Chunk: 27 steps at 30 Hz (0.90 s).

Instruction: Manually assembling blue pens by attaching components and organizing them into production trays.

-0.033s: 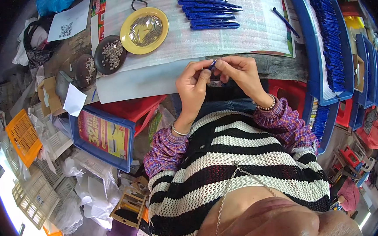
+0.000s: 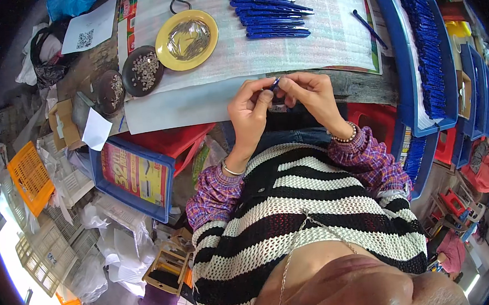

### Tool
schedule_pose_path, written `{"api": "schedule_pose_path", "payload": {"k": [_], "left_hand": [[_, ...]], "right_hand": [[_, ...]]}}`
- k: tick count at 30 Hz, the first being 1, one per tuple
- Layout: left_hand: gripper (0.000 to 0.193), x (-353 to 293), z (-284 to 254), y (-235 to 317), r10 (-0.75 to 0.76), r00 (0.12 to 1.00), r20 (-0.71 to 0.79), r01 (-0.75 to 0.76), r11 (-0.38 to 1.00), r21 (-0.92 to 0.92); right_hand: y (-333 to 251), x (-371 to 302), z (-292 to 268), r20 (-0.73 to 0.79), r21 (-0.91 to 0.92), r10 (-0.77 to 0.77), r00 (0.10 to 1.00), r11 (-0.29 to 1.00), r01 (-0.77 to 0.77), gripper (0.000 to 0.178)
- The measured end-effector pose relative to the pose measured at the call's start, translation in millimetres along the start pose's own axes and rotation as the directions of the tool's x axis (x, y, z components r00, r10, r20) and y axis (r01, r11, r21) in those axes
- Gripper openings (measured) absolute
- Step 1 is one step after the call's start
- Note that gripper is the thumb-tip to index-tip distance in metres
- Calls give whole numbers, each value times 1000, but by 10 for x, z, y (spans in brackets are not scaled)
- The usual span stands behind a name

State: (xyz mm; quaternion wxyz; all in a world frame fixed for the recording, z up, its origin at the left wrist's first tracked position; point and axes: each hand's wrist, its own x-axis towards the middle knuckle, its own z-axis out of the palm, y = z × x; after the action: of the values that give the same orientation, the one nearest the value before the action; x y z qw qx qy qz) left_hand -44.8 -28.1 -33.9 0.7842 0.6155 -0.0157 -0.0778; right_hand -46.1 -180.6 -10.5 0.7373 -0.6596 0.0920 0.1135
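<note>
At the table's near edge, my left hand (image 2: 248, 112) and my right hand (image 2: 313, 94) meet with fingertips pinched. Between them is a small dark-blue piece (image 2: 275, 84), mostly covered by the fingers, so its full shape is hidden. Beyond my hands a row of slim blue pen-like sticks (image 2: 275, 19) lies on the white foam sheet (image 2: 328, 47). One more blue stick (image 2: 369, 29) rests apart at the sheet's right side. A yellow dish (image 2: 210, 52) to the left holds thin, shiny, needle-like pieces.
Two dark round dishes (image 2: 128, 84) with small metallic bits stand left of the yellow one. On the right, a blue tray (image 2: 448, 81) is packed with blue sticks. Below the table's left edge are a red stool (image 2: 184, 148) and another blue tray (image 2: 171, 200).
</note>
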Motion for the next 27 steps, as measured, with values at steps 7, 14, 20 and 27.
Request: {"api": "schedule_pose_path", "payload": {"k": [7,14,20,27], "left_hand": [[16,-1,5,-18,29,1000,12,-29,1000,3],[17,-3,19,8,11,1000,21,-11,1000,-9],[17,13,42,12,-23,1000,11,23,1000,-21],[17,1,38,-28,-48,998,29,49,997,-53]], "right_hand": [[31,1,-16,22,-27,-52,998,998,53,18],[72,6,-33,52,-187,-152,987,969,159,14],[114,14,-47,-8,-71,-136,991,988,135,14],[127,6,-72,5,-209,-225,974,953,222,14]]}}
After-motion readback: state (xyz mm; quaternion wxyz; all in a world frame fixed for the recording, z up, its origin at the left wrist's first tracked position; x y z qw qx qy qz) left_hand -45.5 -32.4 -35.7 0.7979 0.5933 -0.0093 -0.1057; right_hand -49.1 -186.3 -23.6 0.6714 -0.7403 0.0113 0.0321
